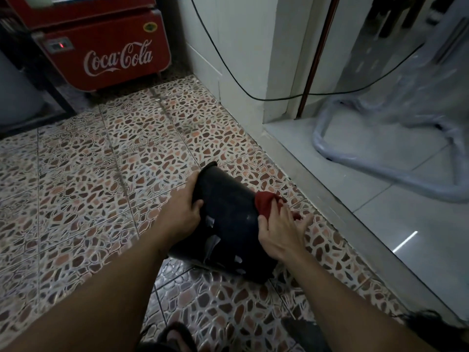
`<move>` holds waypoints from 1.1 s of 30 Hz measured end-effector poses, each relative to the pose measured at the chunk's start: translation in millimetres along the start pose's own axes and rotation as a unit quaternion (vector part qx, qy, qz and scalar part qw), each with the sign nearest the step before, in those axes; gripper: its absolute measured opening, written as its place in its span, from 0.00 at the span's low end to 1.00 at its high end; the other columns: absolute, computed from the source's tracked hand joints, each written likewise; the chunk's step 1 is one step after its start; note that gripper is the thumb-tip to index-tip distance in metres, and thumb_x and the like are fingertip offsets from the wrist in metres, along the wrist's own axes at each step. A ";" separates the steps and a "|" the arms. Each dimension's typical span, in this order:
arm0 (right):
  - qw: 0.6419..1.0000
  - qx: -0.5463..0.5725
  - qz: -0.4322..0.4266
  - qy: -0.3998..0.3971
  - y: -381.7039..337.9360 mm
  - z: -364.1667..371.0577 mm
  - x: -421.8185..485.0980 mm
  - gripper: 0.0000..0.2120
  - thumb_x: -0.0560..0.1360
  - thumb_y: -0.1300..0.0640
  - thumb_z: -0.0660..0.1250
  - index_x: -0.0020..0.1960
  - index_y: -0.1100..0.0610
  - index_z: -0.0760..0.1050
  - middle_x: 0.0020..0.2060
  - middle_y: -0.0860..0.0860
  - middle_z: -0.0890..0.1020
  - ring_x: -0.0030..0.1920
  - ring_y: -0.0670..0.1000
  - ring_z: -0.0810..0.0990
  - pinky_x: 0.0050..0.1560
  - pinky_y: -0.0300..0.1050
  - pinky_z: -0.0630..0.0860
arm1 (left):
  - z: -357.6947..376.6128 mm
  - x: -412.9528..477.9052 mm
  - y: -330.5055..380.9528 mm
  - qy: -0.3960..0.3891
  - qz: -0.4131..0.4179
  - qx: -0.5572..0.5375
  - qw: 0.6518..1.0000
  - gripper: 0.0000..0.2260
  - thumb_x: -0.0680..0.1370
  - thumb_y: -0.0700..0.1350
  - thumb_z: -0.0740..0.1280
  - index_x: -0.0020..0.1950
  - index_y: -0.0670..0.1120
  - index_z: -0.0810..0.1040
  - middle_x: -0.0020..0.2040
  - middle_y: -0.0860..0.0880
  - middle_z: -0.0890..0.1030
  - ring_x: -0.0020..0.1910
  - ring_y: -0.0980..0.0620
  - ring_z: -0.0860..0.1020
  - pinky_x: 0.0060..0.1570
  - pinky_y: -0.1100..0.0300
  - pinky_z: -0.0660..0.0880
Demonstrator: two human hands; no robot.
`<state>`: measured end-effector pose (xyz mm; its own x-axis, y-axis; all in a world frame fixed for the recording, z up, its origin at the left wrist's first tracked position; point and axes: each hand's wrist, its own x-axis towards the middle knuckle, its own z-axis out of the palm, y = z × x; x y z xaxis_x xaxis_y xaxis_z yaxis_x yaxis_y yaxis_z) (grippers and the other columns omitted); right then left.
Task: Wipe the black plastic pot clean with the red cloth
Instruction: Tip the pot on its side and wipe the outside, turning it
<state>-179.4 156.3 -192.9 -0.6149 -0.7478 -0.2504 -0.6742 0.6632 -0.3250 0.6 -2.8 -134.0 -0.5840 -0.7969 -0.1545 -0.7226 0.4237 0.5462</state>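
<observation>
Pebble-patterned floor [83,189] fills most of the view, meeting a raised pale sill [337,201] on the right that leads to smooth grey tiles. Beyond the sill sits a plastic-wrapped metal frame [396,138], near the pot but not touching it. At the far left stands a red cooler [106,47], well apart from the work. A black cable [238,82] hangs across the white wall [241,47].

Low in the centre, the pot [228,222] lies tipped on its side on the floor, torn white label scraps on its wall. The left hand [181,214] grips its left side, thumb curled over the wall. The right hand [281,229] presses the cloth [265,203] against the pot's far right end, fingers partly spread over the bunched cloth. A sandalled foot [175,337] shows at the bottom edge.
</observation>
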 end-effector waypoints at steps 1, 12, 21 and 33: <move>1.000 -0.005 0.001 -0.005 -4.6 -0.8 -2.4 0.36 0.79 0.39 0.41 0.82 0.56 0.46 0.82 0.58 0.52 0.81 0.55 0.49 0.70 0.77 0.33 | 0.4 1.6 0.5 -0.002 -0.004 -0.001 1.000 0.33 0.82 0.45 0.63 0.82 0.57 0.49 0.72 0.39 0.73 0.66 0.39 0.74 0.62 0.49 0.70; 0.980 0.122 -0.128 0.090 -33.0 6.6 -29.3 0.28 0.79 0.45 0.59 0.77 0.47 0.56 0.73 0.49 0.69 0.73 0.52 0.65 0.74 0.59 0.54 | -17.4 14.3 4.2 0.028 -0.137 -0.178 0.974 0.21 0.81 0.42 0.65 0.74 0.47 0.66 0.64 0.41 0.79 0.47 0.50 0.80 0.45 0.54 0.76; 0.991 0.053 -0.120 -0.007 -36.8 -2.8 -7.0 0.33 0.79 0.44 0.50 0.82 0.47 0.47 0.83 0.54 0.47 0.81 0.55 0.47 0.78 0.63 0.39 | -21.0 -15.6 6.7 -0.084 -0.087 -0.215 0.969 0.40 0.77 0.26 0.52 0.81 0.59 0.52 0.65 0.50 0.66 0.57 0.52 0.71 0.34 0.75 0.72; 0.993 0.050 -0.095 0.052 -12.0 12.8 -0.8 0.31 0.80 0.42 0.43 0.81 0.50 0.55 0.81 0.51 0.60 0.80 0.52 0.56 0.79 0.61 0.52 | -15.8 4.7 -19.1 0.023 -0.104 -0.259 0.960 0.26 0.79 0.37 0.66 0.73 0.60 0.74 0.62 0.51 0.82 0.55 0.51 0.81 0.57 0.57 0.78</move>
<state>-165.5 148.6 -200.4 -0.5226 -0.8487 -0.0807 -0.7414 0.4992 -0.4485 17.6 -21.5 -132.2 -0.4208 -0.8644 -0.2751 -0.5345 -0.0088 0.8451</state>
